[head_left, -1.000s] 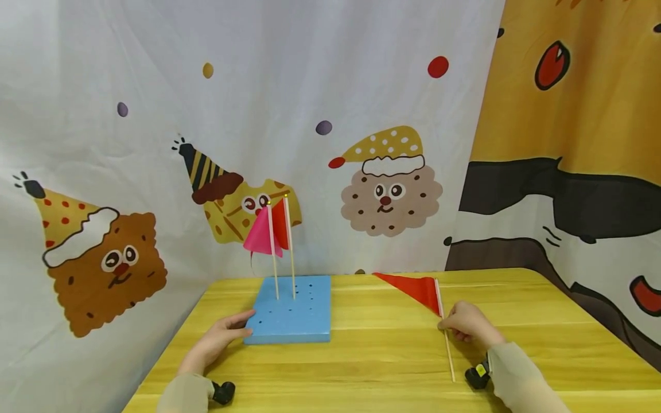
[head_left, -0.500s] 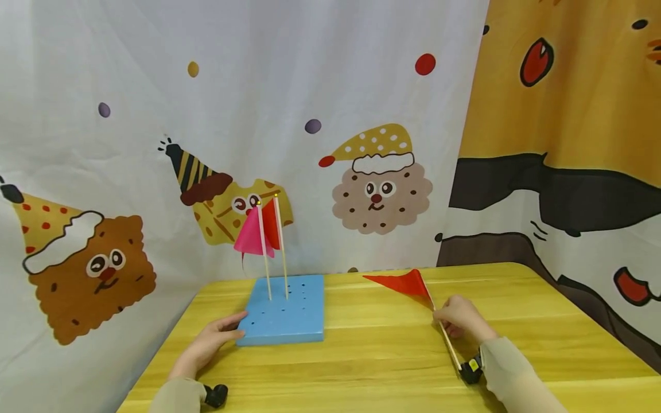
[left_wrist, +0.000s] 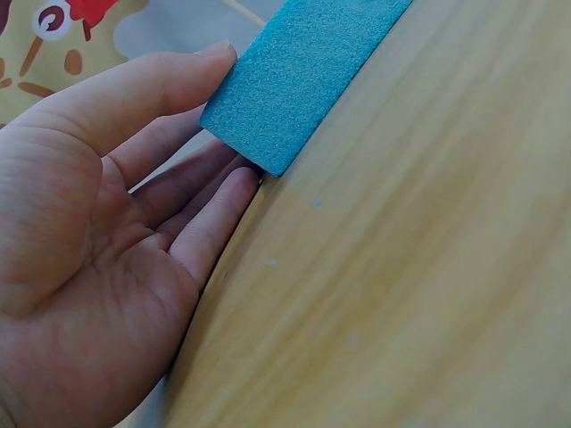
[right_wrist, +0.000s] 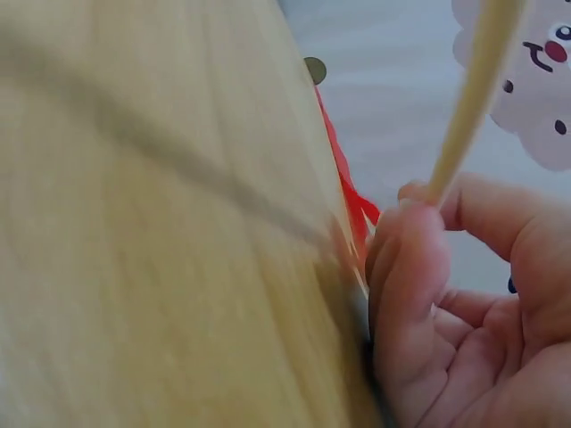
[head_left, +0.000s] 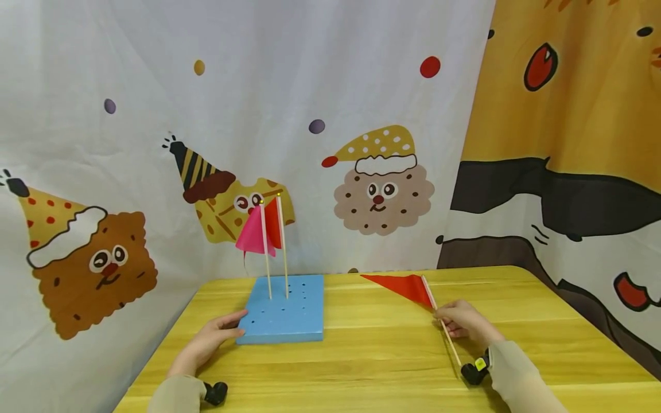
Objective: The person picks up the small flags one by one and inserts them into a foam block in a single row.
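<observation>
blue block (head_left: 294,328), two flags (head_left: 253,232) in it

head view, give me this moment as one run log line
left hand: touching blue block | right hand: pinching red flag by stick | pink flag, other red flag: standing in block

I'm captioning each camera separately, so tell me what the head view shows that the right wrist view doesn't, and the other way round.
Only the head view: the left hand at the edge of the blue block, the pink flag and upright red flag standing in that block, and both sleeves.

Only the right wrist view: the creased palm side of the right hand.

Both: that hand pinching the stick of the held red flag, the wooden table, and the cookie figure printed on the curtain.
</observation>
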`<state>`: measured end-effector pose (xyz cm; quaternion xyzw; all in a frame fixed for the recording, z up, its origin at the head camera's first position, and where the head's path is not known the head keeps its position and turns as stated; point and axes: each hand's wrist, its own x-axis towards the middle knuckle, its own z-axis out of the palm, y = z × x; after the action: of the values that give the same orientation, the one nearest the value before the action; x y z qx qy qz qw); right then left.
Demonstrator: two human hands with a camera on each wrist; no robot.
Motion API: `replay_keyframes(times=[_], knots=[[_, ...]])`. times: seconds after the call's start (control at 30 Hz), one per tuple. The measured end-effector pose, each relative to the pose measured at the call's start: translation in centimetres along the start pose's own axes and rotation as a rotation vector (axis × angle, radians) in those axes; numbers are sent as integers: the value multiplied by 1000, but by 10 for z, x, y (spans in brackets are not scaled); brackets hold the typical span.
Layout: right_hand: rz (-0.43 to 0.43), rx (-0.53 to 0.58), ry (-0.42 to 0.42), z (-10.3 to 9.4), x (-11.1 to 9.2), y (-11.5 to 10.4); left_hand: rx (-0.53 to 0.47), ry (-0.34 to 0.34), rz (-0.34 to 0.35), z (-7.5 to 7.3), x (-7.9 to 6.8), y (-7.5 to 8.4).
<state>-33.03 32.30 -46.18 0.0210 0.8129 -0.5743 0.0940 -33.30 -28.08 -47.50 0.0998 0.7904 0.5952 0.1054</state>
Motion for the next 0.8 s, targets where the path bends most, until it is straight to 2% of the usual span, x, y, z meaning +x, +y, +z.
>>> replay_keyframes(times=[0.43, 0.8], knots=[[12, 173, -103, -4, 3, 2, 9, -17, -3, 0, 0, 0], [-32, 221, -176, -7, 4, -4, 41, 15, -22, 1, 2, -1]])
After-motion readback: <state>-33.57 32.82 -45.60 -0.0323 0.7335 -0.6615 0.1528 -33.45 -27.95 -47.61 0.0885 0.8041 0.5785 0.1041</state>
